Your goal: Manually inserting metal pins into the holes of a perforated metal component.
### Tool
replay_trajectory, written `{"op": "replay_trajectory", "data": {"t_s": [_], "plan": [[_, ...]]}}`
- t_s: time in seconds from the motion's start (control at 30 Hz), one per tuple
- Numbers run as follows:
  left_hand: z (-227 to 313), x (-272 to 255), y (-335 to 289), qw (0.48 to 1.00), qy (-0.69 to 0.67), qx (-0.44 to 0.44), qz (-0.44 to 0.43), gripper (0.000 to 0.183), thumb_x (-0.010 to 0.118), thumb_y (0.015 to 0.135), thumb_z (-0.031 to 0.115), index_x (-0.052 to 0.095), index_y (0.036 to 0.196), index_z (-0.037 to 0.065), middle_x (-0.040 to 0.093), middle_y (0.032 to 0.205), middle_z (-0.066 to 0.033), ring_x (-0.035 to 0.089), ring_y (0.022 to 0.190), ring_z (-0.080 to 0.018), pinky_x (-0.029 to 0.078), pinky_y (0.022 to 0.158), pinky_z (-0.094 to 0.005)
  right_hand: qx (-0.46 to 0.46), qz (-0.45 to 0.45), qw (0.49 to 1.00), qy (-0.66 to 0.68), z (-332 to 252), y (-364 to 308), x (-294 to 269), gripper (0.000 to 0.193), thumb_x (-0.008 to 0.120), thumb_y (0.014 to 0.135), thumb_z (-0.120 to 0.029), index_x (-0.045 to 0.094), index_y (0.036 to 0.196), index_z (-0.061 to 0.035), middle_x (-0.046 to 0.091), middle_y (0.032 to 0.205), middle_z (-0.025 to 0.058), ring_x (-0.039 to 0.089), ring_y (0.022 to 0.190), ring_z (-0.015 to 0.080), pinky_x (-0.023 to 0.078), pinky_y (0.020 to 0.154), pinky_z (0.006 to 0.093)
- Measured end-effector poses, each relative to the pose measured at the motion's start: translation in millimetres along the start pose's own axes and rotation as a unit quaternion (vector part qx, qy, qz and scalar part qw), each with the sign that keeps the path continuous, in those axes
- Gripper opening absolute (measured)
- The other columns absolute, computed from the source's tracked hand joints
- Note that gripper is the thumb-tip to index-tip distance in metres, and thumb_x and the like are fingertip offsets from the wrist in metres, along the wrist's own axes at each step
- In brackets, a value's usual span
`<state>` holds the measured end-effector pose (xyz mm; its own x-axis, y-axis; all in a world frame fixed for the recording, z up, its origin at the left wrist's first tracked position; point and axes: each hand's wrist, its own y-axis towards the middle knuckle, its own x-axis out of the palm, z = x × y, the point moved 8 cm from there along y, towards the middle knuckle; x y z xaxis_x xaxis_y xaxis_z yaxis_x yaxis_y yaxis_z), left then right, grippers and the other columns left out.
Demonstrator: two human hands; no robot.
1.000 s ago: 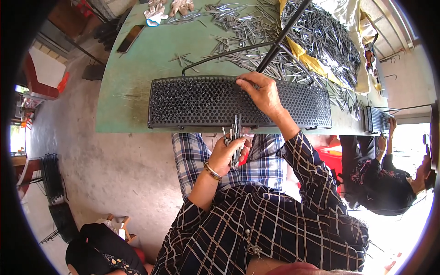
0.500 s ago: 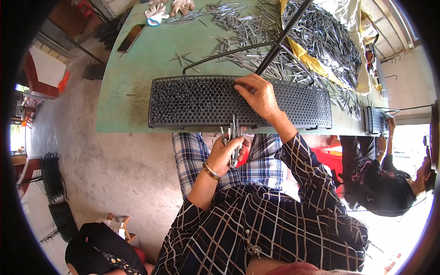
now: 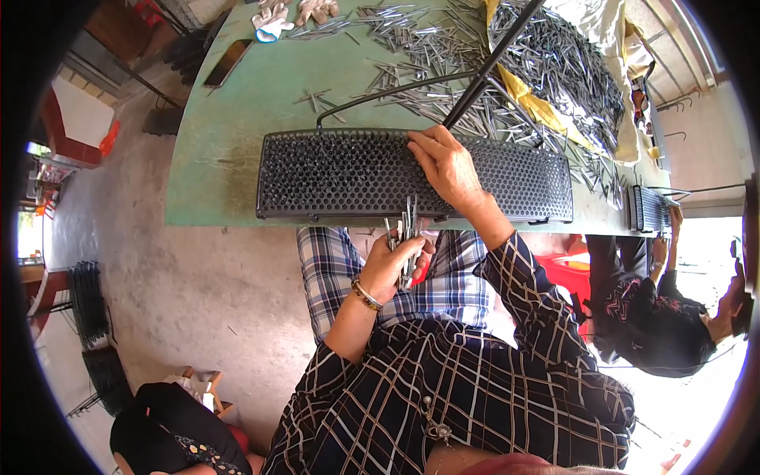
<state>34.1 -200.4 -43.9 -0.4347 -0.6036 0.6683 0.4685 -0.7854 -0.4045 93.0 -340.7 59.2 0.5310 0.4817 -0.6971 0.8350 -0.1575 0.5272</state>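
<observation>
A long black perforated rack (image 3: 507,178) rests at the near edge of the green table, its face full of small round holes. Many holes in its left and middle part have shiny rod ends in them. My right hand (image 3: 453,176) is over the middle of the rack, fingertips drawn together near its top edge; whatever they pinch is too small to make out. Below the rack's lower edge, above my lap, my left hand (image 3: 388,265) is closed around a bunch of thin grey metal rods (image 3: 409,226), which stick up toward the rack.
Loose metal rods (image 3: 427,47) are strewn over the green table (image 3: 229,142), with a large heap (image 3: 566,71) on yellow and white sacking. A phone (image 3: 228,63) and work gloves (image 3: 273,22) lie at far left. Another person (image 3: 665,321) handles a similar rack (image 3: 647,207) at right.
My right hand's fingers have shifted very slightly at the rack's top edge. The rod bunch in my left hand has tilted and moved a little to the right.
</observation>
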Motion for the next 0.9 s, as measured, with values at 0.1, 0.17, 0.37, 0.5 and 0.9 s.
{"op": "replay_trajectory", "data": {"t_s": [0.1,0.17,0.37,0.5,0.9], "plan": [[2.1,1.6,1.5,1.000,-0.019,0.007,0.007,0.016,0.057,0.089,0.013,0.060,0.097,-0.001,0.063,0.074,-0.0080,0.059,0.057,-0.0110,0.048,0.047,-0.0226,0.017,0.010,1.000,-0.021,4.6,-0.2,-1.5,0.018,0.063,0.084,-0.011,0.065,0.100,-0.0012,0.058,0.088,0.0113,0.060,0.073,0.0290,0.049,0.065,0.0354],[3.1,-2.4,5.3,0.999,-0.027,0.018,0.022,0.018,0.057,0.089,0.012,0.058,0.103,0.000,0.063,0.078,-0.0096,0.059,0.058,-0.0114,0.048,0.048,-0.0230,-0.003,0.004,0.999,-0.038,2.2,-0.3,0.4,0.018,0.064,0.084,-0.011,0.065,0.098,-0.0012,0.058,0.087,0.0114,0.060,0.073,0.0294,0.049,0.065,0.0354],[1.1,-6.4,1.8,0.999,0.014,0.018,0.048,0.035,0.055,0.088,0.011,0.051,0.122,0.001,0.063,0.082,-0.0086,0.057,0.059,-0.0098,0.046,0.047,-0.0215,0.028,0.020,0.999,0.005,2.6,-0.1,-8.2,0.018,0.067,0.082,-0.011,0.066,0.096,0.0004,0.059,0.084,0.0101,0.059,0.066,0.0228,0.048,0.060,0.0311],[11.3,-1.1,-2.9,0.999,-0.016,0.045,0.012,0.035,0.056,0.089,0.010,0.048,0.121,-0.001,0.062,0.082,-0.0110,0.058,0.061,-0.0124,0.047,0.047,-0.0241,0.103,-0.055,0.985,0.125,4.2,-11.2,-11.1,0.016,0.066,0.082,-0.010,0.067,0.094,0.0005,0.061,0.080,0.0107,0.059,0.064,0.0185,0.047,0.057,0.0287],[7.8,2.7,-3.3,0.999,-0.030,0.018,-0.001,0.036,0.056,0.088,0.011,0.049,0.122,0.000,0.061,0.083,-0.0117,0.058,0.062,-0.0126,0.047,0.047,-0.0239,0.015,-0.063,0.995,0.070,-2.2,12.3,-18.2,0.013,0.059,0.084,-0.005,0.065,0.093,0.0027,0.062,0.080,0.0130,0.062,0.066,0.0244,0.048,0.058,0.0318]]}}
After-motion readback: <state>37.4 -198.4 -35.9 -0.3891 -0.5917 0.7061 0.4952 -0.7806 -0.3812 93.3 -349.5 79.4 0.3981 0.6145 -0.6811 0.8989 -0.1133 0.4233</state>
